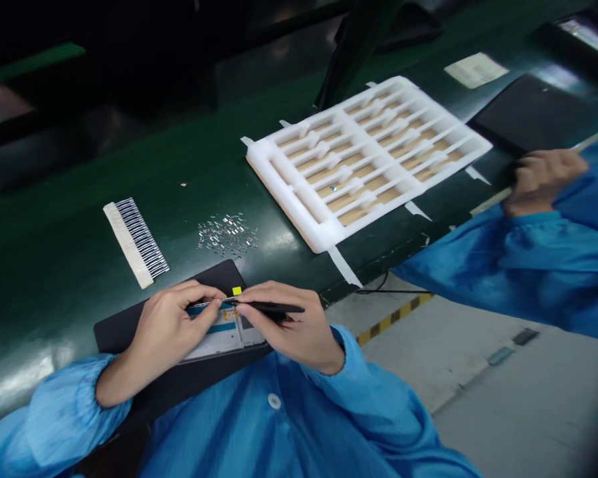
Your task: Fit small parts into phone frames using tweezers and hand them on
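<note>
Our right hand (292, 328) grips slim black tweezers (274, 307), their tip low over the white-and-blue rectangular panel (232, 332) lying on a black mat (119, 335); our left hand (172, 332) steadies the panel at its edge. Whether the tip holds anything is too small to tell.

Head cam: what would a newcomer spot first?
The large white foam tray on the dark green work surface, centre-right, stands out most. At bottom centre, the right hand pinches a slim black tool over a phone-sized panel beneath the left hand. Left of the tray, tiny metal parts lie scattered.
</note>
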Motion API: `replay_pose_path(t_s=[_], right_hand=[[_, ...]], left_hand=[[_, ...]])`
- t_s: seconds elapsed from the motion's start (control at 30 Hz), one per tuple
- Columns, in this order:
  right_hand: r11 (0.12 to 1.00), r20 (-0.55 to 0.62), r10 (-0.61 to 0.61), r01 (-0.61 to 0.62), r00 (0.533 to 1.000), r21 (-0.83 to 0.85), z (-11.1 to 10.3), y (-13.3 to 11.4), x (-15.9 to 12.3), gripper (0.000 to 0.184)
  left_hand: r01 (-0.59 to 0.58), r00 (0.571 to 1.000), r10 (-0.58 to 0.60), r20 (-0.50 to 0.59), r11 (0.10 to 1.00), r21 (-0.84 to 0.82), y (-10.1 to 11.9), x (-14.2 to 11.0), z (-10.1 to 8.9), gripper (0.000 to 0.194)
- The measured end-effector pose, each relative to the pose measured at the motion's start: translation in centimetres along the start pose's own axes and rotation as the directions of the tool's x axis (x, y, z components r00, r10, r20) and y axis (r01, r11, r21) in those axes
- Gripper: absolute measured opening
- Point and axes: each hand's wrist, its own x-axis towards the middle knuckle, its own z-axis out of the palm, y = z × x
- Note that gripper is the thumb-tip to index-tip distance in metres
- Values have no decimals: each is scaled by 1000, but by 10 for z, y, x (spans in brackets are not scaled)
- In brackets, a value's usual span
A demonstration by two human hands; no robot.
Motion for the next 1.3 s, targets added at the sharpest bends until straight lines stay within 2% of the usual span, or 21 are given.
replay_pose_path(t_s=[0.37, 0.47, 0.6, 0.77, 0.87, 0.93, 1.0, 1.1, 1.17, 1.3], right_hand=[[1000, 13, -29, 29, 999, -2, 1, 3, -3, 15], [998, 34, -61, 62, 998, -27, 2, 4, -5, 19], [995, 47, -88, 90, 995, -40, 2, 5, -6, 20], [996, 28, -84, 85, 996, -26, 4, 6, -7, 18], [995, 35, -85, 86, 996, -42, 5, 7, -8, 19], [994, 42, -86, 89, 995, -61, 7, 7, -9, 19], [993, 47, -87, 90, 995, -72, 7, 7, -9, 18], [995, 41, -77, 80, 996, -64, 8, 6, -9, 18], [996, 36, -64, 66, 997, -56, 8, 6, -9, 18], [997, 34, -52, 54, 998, -58, 9, 6, -8, 16]], left_hand=[[-28, 1000, 28, 10, 998, 53, 1, -2, 0, 22], [-41, 998, 35, 61, 995, 96, 1, -1, -5, 24], [-182, 975, 157, 157, 969, 164, -1, -4, -14, 34], [-332, 936, 349, 35, 851, 407, -6, -17, -12, 37], [-399, 889, 456, 35, 736, 548, -6, -23, -11, 30], [-425, 866, 499, 28, 706, 567, -6, -23, -17, 27], [-378, 868, 495, -37, 707, 598, -9, -19, -29, 25], [-194, 904, 408, -131, 663, 723, -21, -10, -49, 26], [-117, 934, 336, -120, 604, 788, -32, -4, -56, 28], [-99, 961, 271, -54, 521, 848, -47, 2, -53, 28]])
